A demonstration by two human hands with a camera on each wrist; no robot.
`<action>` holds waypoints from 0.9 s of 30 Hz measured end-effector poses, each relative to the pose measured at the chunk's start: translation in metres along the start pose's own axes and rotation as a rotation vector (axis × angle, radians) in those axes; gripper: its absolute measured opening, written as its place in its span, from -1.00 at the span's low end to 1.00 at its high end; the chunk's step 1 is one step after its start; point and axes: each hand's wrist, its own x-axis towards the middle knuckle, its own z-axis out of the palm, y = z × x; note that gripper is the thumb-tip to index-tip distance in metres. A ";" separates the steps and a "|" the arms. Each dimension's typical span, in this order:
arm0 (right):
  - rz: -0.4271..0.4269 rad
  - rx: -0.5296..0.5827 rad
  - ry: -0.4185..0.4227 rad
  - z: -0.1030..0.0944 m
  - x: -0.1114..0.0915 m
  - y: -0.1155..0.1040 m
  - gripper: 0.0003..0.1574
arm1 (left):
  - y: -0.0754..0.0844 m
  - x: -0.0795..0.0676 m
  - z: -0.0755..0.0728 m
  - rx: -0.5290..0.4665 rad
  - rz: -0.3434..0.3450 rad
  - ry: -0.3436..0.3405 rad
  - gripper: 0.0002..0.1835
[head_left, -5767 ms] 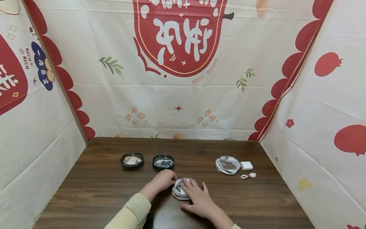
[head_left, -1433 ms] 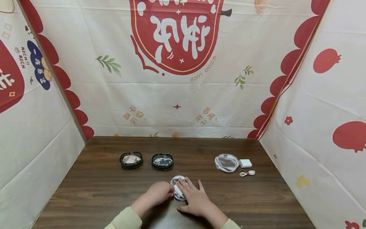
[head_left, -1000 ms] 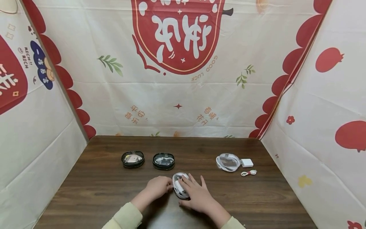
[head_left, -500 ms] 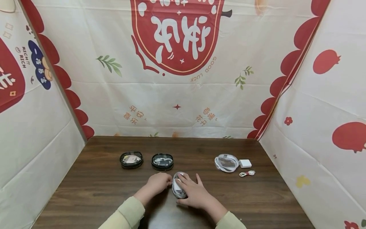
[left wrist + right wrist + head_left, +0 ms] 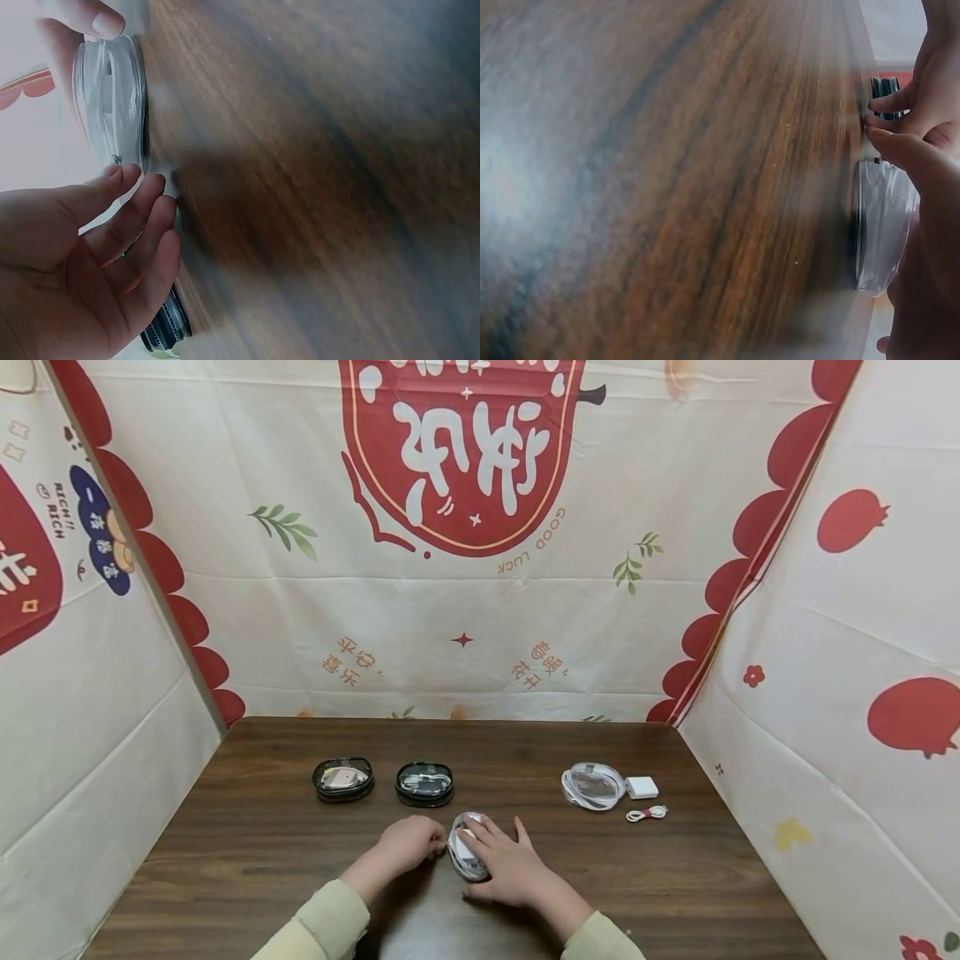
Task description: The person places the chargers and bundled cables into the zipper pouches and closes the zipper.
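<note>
A small round clear case point(image 5: 458, 862) with a white rim lies on the table in front of me; a white charger or cable shows inside, partly hidden by fingers. My left hand point(image 5: 410, 843) is at its left edge, where thumb and forefinger pinch the small zipper pull point(image 5: 116, 159). My right hand point(image 5: 513, 864) is spread over the case, with fingertips on its clear top and the thumb near its lower edge. From the side, the right wrist view shows the case point(image 5: 877, 225) flat on the wood.
Two black-rimmed clear cases, one point(image 5: 342, 779) farther left and one point(image 5: 424, 785) nearer, hold small chargers or cables. At the right lie another white-rimmed case point(image 5: 593, 787), a white adapter point(image 5: 642, 787) and a bundled white cable point(image 5: 647, 813). Printed cloth walls point(image 5: 465, 610) enclose the table.
My left hand first came nearer along the case's left edge, then went back up, and now sits slightly left of the case. The case has turned a little under my right hand, which stays on top.
</note>
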 end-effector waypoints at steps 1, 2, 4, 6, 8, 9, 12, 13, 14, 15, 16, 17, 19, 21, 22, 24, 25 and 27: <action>-0.001 -0.002 0.002 0.001 0.000 0.000 0.08 | 0.000 -0.001 0.000 -0.008 0.007 -0.003 -0.77; -0.002 -0.005 0.003 0.001 0.000 0.000 0.08 | 0.001 -0.002 0.000 -0.014 0.014 -0.006 -0.77; -0.004 -0.004 0.009 0.003 0.000 0.000 0.08 | 0.002 -0.004 0.000 -0.016 0.030 -0.007 -0.76; -0.006 -0.006 0.021 0.003 0.000 0.000 0.08 | 0.003 -0.005 0.000 -0.017 0.043 -0.005 -0.76; -0.006 -0.008 0.030 0.004 0.000 0.001 0.08 | 0.004 -0.006 0.001 -0.017 0.055 -0.001 -0.76; -0.010 -0.009 0.035 0.005 0.000 0.001 0.08 | 0.005 -0.007 0.001 -0.020 0.058 -0.002 -0.76; -0.010 -0.004 0.042 0.005 0.000 0.000 0.09 | 0.009 -0.009 0.001 -0.035 0.069 -0.014 -0.77; -0.007 -0.001 0.038 0.005 0.000 0.000 0.09 | 0.010 -0.010 0.001 -0.041 0.070 -0.020 -0.76; -0.006 0.000 0.037 0.005 0.000 0.000 0.09 | 0.011 -0.011 0.001 -0.044 0.073 -0.025 -0.76; -0.003 0.004 0.037 0.005 -0.001 -0.001 0.09 | 0.012 -0.012 0.001 -0.052 0.076 -0.032 -0.76; 0.004 0.007 0.034 0.005 -0.001 -0.001 0.09 | 0.013 -0.012 0.001 -0.057 0.085 -0.037 -0.77; 0.008 0.007 0.033 0.004 -0.001 -0.002 0.10 | 0.014 -0.013 0.002 -0.067 0.095 -0.043 -0.77; 0.015 0.006 0.028 0.004 -0.001 -0.003 0.10 | 0.015 -0.013 0.003 -0.089 0.107 -0.058 -0.78; 0.017 0.005 0.028 0.003 -0.001 -0.003 0.10 | 0.016 -0.014 0.005 -0.105 0.115 -0.071 -0.78; 0.019 0.006 0.028 0.004 -0.001 -0.004 0.10 | 0.017 -0.014 0.006 -0.107 0.116 -0.074 -0.79; 0.021 0.006 0.035 0.004 -0.002 -0.005 0.10 | 0.018 -0.014 0.006 -0.086 0.083 -0.065 -0.79; 0.024 0.004 0.039 0.004 -0.001 -0.005 0.10 | 0.018 -0.015 0.006 -0.066 0.063 -0.055 -0.78; 0.030 0.000 0.047 0.004 -0.001 -0.006 0.10 | 0.018 -0.015 0.007 -0.037 0.025 -0.036 -0.78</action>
